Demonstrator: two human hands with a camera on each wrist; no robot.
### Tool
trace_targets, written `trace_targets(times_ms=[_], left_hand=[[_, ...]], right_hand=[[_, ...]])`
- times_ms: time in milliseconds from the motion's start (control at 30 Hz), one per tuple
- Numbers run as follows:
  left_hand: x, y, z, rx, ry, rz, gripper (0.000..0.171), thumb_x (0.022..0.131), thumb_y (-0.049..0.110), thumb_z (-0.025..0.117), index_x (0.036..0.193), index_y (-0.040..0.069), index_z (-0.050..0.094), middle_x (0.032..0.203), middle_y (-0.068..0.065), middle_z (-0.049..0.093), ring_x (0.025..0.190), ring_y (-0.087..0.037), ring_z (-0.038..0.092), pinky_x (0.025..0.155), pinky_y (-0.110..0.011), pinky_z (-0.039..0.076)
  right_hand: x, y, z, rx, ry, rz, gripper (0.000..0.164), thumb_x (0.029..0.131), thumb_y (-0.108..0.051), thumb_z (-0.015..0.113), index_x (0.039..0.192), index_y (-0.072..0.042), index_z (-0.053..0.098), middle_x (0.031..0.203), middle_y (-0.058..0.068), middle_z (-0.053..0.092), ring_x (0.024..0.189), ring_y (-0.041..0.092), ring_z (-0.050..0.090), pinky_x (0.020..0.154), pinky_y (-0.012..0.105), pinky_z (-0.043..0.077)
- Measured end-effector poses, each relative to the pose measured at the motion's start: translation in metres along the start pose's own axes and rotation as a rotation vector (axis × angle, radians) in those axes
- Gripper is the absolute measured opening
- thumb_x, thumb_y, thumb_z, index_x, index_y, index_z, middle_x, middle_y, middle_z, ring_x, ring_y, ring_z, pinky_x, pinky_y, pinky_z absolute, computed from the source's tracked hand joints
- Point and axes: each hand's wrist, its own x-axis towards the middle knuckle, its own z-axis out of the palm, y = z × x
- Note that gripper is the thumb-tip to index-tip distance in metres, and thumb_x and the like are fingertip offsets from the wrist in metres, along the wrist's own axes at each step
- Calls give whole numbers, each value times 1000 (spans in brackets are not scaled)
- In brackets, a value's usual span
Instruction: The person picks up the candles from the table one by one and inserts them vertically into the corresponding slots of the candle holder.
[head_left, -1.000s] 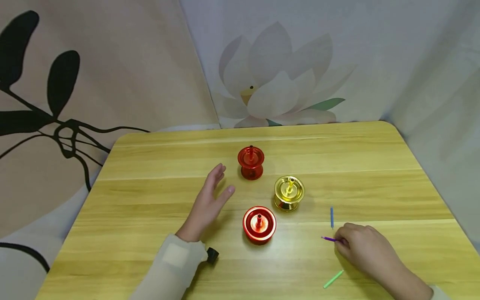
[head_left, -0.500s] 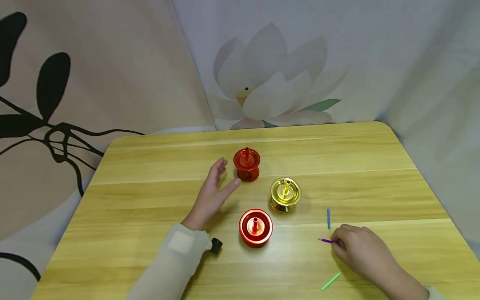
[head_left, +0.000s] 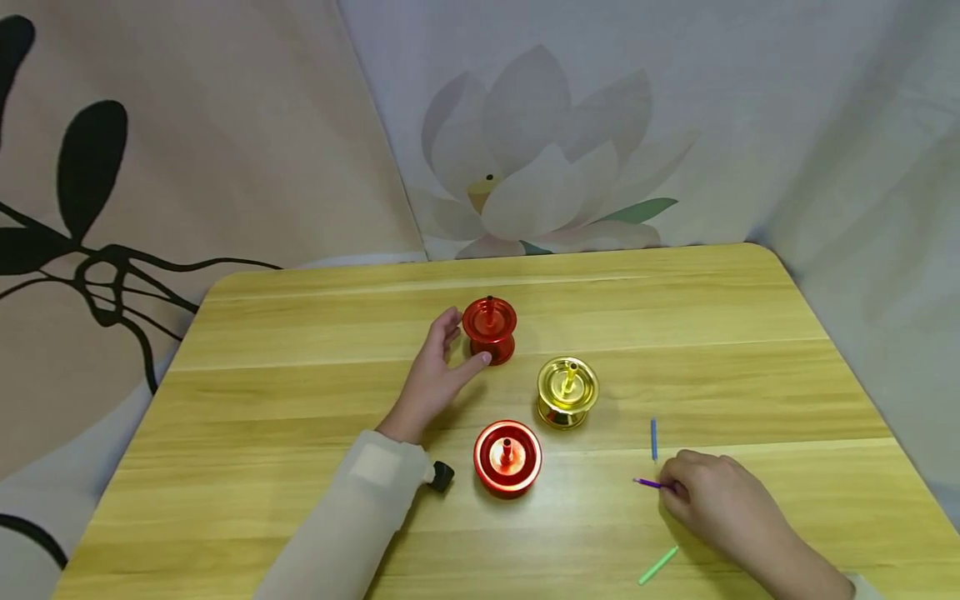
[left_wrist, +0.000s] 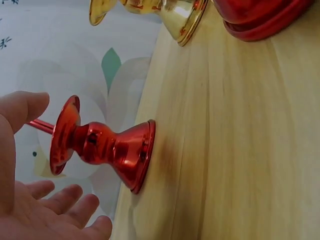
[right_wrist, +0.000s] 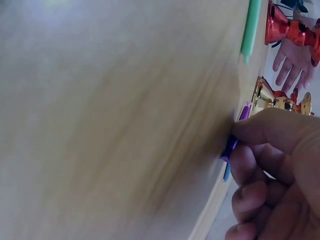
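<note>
My left hand (head_left: pixel 435 375) reaches beside the far red candle holder (head_left: pixel 491 346), fingers spread and thumb apart, on either side of it in the head view. In the left wrist view that red candle holder (left_wrist: pixel 132 157) stands upright on the table, its dish and spike near my thumb. My right hand (head_left: pixel 723 504) pinches a thin purple candle (head_left: pixel 648 482) between thumb and forefinger, low over the table. The right wrist view shows the purple candle (right_wrist: pixel 230 147) sticking out on both sides of the pinch. A gold candle holder (head_left: pixel 562 412) and a nearer red candle holder (head_left: pixel 507 483) stand between the hands.
A blue candle (head_left: pixel 654 439) lies just beyond my right hand, and a green candle (head_left: pixel 658 566) lies nearer the front. The wooden table (head_left: pixel 300 367) ends at a patterned curtain (head_left: pixel 570 133) behind.
My left hand has moved forward and right, up to the far red candle holder. My right hand keeps its pinch on the purple candle; the whole head view has shifted slightly.
</note>
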Motion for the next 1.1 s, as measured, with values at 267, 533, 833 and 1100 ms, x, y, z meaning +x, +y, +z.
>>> trace_targets(times_ms=[267,533,833,1100], left_hand=[[12,4,11,2,4,13,91,90,22,77,160,10,21,159,-7,34,146,-23,33,120,-43,25],[24,9,17,45,22,-13,89,90,23,77,159,13,23,154,-8,42,142,-23,40,117,-42,31],[32,8,19,90,28,-31,87,88,29,79,157,13,30,149,-9,48,134,-27,49,111,-45,41],[34,2,21,31,37,-29,81,87,28,81,154,16,36,144,-7,52,131,-24,51,109,-41,43]], right_hand=[[0,-1,-1,8,6,-8,28,67,-4,81,68,-27,65,65,-25,40,57,-6,33,49,19,35],[0,-2,-1,20,-9,9,30,67,-3,80,68,-28,64,65,-25,37,56,-7,32,49,18,33],[2,-4,-4,38,-76,63,32,71,-3,78,67,-29,60,64,-23,37,56,-5,32,49,18,33],[5,-6,-8,-8,-143,79,29,72,-5,75,67,-27,58,65,-20,42,56,-3,35,50,20,36]])
